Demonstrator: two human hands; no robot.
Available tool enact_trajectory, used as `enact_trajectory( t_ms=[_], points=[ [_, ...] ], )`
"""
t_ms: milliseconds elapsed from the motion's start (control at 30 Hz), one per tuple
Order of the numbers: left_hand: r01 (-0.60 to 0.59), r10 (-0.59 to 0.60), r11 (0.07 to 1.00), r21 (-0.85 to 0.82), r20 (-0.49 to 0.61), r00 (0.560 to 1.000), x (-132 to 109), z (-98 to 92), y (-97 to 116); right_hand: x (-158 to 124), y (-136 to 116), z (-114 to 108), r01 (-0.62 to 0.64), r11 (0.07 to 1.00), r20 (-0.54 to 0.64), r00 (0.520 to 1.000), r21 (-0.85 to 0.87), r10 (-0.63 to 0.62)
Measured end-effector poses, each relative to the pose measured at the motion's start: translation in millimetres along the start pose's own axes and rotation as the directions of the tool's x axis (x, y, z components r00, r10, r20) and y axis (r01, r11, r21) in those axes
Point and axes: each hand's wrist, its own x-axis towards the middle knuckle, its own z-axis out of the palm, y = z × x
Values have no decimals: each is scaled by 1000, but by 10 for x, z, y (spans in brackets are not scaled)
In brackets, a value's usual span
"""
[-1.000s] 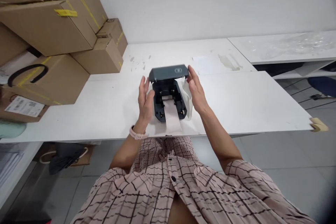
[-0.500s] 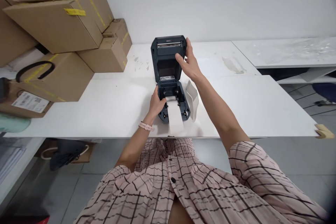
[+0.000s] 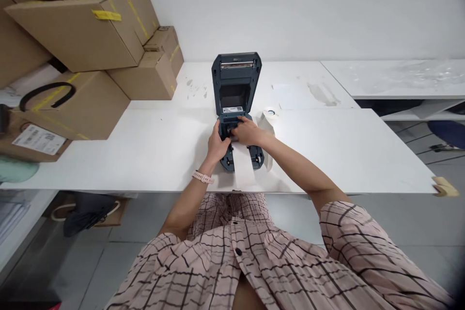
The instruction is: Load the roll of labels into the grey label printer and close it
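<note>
A dark blue label printer [image 3: 236, 88] stands on the white table with its lid tipped back. My left hand [image 3: 217, 145] is closed round the left side of the base, thumb over the rim. Inside the base, my right hand [image 3: 249, 132] has its fingers bent down at the roll compartment; what they hold there is hidden. A white label strip [image 3: 244, 167] runs from under that hand over the printer's front toward the table edge. Right of the printer lies a loose roll of white labels [image 3: 271, 114], its strip partly behind my right wrist.
Cardboard boxes [image 3: 90, 34] are stacked at the left, some with yellow tape. A black curved strap [image 3: 47, 92] lies on one. The white table [image 3: 163, 155] ends just before my body. Clear plastic wrap [image 3: 403, 72] lies on the surface at far right.
My right hand has let go of the lid and moved down into the printer base. The lid stays up on its own. My left hand stays at the base's left side.
</note>
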Motion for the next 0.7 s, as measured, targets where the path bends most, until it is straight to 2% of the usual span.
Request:
enact_trajectory(
  t_ms=[133, 300, 400, 500, 567, 633, 700],
  points=[
    [-7, 8, 1000, -25, 62, 998, 30, -50, -51, 60, 55, -8, 35, 997, 57, 998, 70, -39],
    [-4, 5, 999, -34, 56, 998, 44, -53, -138, 28, 192, -117, 95, 972, 136, 983, 215, -126],
    [-8, 11, 998, -60, 57, 998, 32, -46, -152, -78, 285, -246, 190, 883, 121, 957, 430, -264],
    [3, 2, 998, -61, 77, 997, -1, -54, -112, -458, 421, -333, 306, 684, -48, 928, 663, -369],
    [17, -13, 998, -53, 82, 997, -34, -64, -63, -881, 547, -290, 340, 567, -171, 928, 750, -330],
    [37, -32, 998, -53, 81, 996, -68, -73, -14, -1357, 701, -145, 310, 481, -242, 950, 820, -199],
    [55, -49, 997, -62, 90, 995, -92, -81, 22, -1780, 876, 68, 188, 438, -229, 973, 879, 42]
  ],
)
